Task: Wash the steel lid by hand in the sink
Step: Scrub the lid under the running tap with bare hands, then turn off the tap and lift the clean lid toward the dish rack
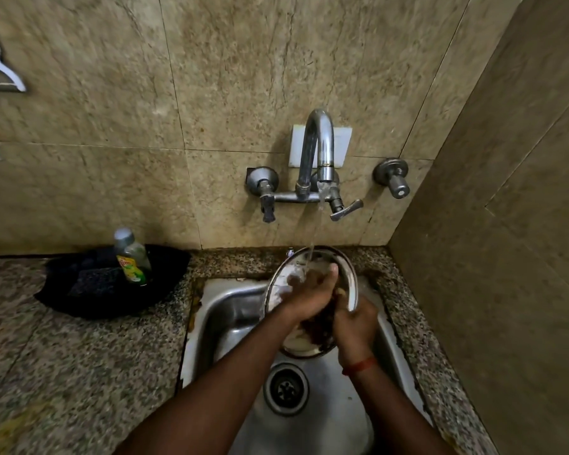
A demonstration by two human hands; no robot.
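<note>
The round steel lid (348,274) is held tilted over the steel sink (230,307), its inner face towards me. Water from the tap (319,149) falls onto its upper part. My right hand (355,326) grips the lid's lower right rim. My left hand (312,292) lies flat against the lid's wet face, fingers stretched up towards the stream. The lid's lower part is hidden behind both hands.
The sink drain (286,389) lies below the hands. A dish soap bottle (132,257) stands in a black tray (79,300) on the granite counter (63,372) at left. Tap handles (345,210) jut from the tiled wall; a side wall (506,257) closes the right.
</note>
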